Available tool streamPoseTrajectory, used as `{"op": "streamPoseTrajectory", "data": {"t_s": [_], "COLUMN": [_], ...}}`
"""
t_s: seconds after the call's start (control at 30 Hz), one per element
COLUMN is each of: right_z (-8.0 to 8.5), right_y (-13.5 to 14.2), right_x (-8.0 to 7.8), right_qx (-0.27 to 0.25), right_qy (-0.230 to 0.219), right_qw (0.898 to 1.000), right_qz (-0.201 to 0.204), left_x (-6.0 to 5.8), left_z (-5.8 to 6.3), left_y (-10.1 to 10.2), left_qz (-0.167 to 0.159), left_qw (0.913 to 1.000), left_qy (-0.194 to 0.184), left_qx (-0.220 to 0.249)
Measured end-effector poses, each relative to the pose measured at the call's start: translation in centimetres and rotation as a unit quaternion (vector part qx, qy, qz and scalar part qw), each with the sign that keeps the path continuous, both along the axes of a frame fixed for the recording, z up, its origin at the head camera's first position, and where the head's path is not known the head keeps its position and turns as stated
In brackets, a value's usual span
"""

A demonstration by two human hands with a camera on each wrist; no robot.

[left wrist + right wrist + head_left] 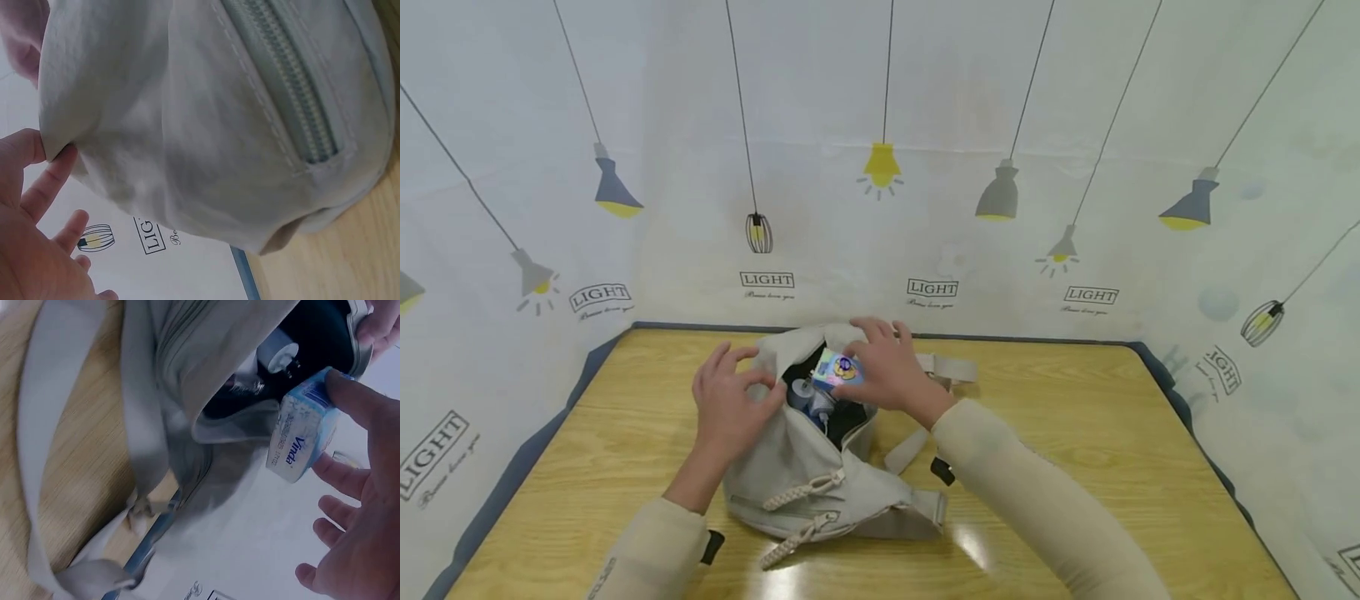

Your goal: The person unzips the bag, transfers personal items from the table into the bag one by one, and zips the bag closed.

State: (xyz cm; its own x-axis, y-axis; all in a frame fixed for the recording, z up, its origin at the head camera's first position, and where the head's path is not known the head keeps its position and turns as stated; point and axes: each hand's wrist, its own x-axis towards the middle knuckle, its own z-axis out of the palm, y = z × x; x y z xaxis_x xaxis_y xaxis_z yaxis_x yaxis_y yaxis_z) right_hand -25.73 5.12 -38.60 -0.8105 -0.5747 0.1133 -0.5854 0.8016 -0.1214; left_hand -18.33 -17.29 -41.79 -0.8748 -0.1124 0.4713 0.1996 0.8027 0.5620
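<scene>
A light grey bag [775, 475] lies on the table with its zipped mouth spread wide. My left hand [726, 404] pinches the left edge of that mouth between thumb and forefinger, the other fingers spread apart. Over the opening, my right hand [887, 367] holds a small blue and white Vinda tissue pack [300, 428] between thumb and fingers. Within the dark interior sit a white plug with two prongs [277, 351] and a white round item [802, 388]. A white cable [824, 419] shows beside them; the bag's bottom is hidden.
Braided zipper pulls [805, 490] hang on the bag's near side. Its straps [955, 368] trail to the right across the wooden table [1075, 467]. A white wall covering [820, 108] printed with lamps rises behind the table's dark blue edge.
</scene>
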Motion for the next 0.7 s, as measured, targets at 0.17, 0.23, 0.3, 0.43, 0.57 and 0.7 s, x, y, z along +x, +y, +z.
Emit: {"op": "streamPoseTrajectory", "data": {"t_s": [0.17,0.23,0.3,0.43,0.57,0.7], "right_z": [0.0,-0.2,-0.5,-1.1,-1.6,-1.9], "right_y": [-2.2,-2.9,-3.5,-4.3,-4.2,-3.8], "right_x": [0.2,0.2,0.2,0.3,0.5,0.8], "right_qx": [0.015,0.010,0.001,-0.005,0.028,0.053], "right_qy": [-0.003,0.000,0.005,0.020,0.024,0.009], "right_qw": [0.999,0.999,0.998,0.998,0.998,0.998], "right_qz": [-0.031,-0.043,-0.055,-0.064,-0.058,-0.039], "left_x": [0.1,0.1,0.1,-0.1,-0.1,-0.1], "left_z": [0.3,0.4,0.4,0.4,0.3,0.2], "left_y": [0.2,0.2,0.3,0.4,0.3,0.1], "left_qz": [0.000,-0.001,-0.001,-0.002,-0.002,-0.002], "left_qw": [1.0000,1.0000,1.0000,1.0000,1.0000,1.0000], "left_qy": [-0.003,-0.002,0.001,0.005,0.006,0.006], "left_qx": [-0.003,-0.001,0.002,0.005,0.007,0.008]}}
